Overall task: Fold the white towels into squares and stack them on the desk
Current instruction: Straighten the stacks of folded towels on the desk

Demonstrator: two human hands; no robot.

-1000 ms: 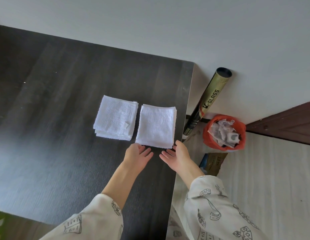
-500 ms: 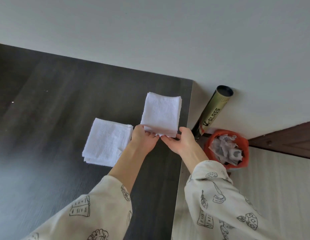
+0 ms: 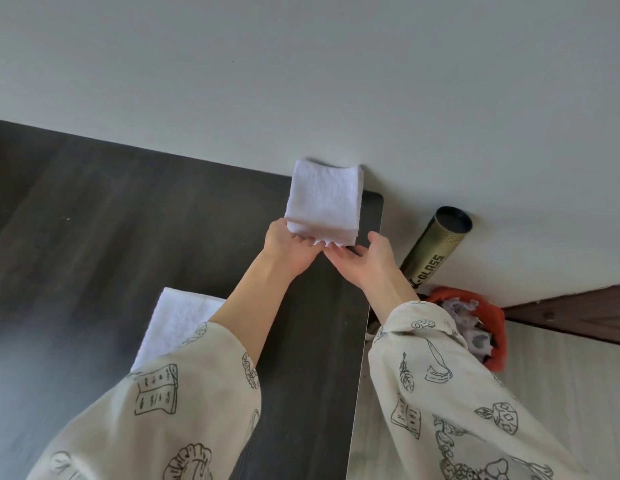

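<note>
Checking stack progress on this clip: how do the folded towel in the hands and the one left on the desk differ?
The held towel is gripped at its near edge by the left hand and right hand; the desk towel lies flat, untouched. The held towel shows whole; the desk towel is partly hidden by a sleeve. Both are white and folded.

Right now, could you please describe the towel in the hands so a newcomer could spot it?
Find the dark desk and follow it to its far right corner. There a folded white towel is gripped by both hands, unlike the other towel lying nearer, half hidden by a sleeve.
</note>
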